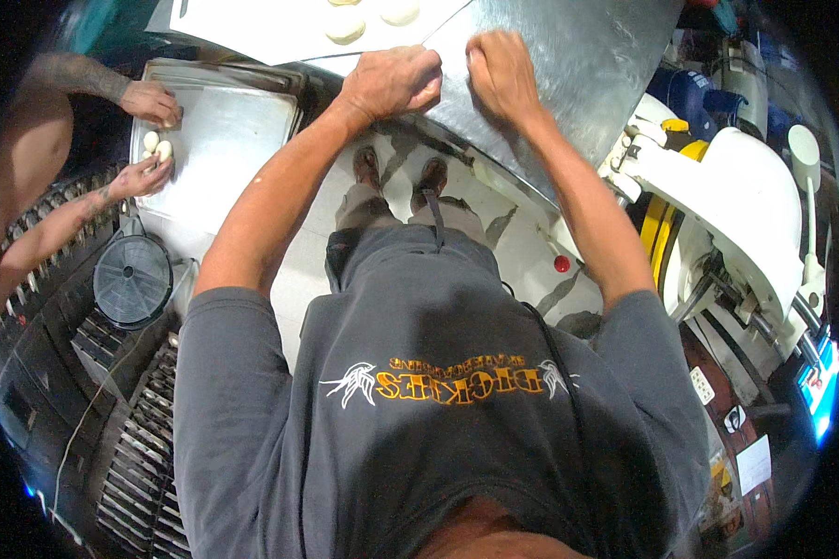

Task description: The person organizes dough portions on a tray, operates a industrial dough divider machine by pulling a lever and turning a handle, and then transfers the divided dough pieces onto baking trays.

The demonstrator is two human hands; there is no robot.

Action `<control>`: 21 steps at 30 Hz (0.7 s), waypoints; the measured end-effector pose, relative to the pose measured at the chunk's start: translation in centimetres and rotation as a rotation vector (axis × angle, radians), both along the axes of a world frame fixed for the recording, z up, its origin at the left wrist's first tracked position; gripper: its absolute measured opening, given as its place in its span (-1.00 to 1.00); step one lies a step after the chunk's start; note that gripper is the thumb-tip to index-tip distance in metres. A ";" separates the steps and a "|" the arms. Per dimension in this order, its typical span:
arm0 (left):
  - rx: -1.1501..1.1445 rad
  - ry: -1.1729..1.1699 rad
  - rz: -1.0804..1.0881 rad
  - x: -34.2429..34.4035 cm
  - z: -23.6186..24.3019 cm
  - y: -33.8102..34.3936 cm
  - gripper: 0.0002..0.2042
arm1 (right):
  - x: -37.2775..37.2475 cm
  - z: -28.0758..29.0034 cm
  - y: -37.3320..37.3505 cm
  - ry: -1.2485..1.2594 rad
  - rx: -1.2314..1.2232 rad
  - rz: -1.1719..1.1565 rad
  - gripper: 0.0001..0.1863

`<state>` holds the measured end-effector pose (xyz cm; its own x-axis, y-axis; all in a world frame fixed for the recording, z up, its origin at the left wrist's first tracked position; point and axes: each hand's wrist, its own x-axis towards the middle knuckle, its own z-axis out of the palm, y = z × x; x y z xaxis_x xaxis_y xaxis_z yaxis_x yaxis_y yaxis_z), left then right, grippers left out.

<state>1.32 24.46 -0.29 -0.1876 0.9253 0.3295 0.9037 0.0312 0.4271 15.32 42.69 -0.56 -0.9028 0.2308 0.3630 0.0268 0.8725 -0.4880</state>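
Observation:
My left hand (393, 82) is closed, its fingers curled under, at the near edge of the worktop by the white board (252, 26). Close by, my right hand (502, 76) is curled over the bare steel table (583, 56), slightly blurred. A narrow gap separates the two hands. Whatever lies under or inside the curled fingers is hidden. Pale round dough balls rest on the white board beyond my left hand, one dough ball (345, 26) nearest it and another dough ball (399, 11) to its right.
At the left, a co-worker's hands (149, 104) hold small dough balls (165, 149) over a metal tray (214, 140). A round black fan (132, 279) stands below. A large white machine (736, 196) with a yellow band is at the right, beside blue containers (685, 93).

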 end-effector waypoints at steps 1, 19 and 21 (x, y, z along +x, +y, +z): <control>0.013 0.005 0.009 -0.4 -0.1 -0.1 -0.84 | 1.9 0.4 -0.9 -0.016 -0.050 0.059 -0.90; -0.030 0.021 0.035 -0.2 0.2 0.1 -0.81 | 8.2 1.0 2.1 -0.055 0.057 0.116 -0.85; -0.069 0.007 0.029 0.0 0.2 -0.2 -0.82 | 6.8 0.6 4.3 -0.123 0.119 0.002 -0.85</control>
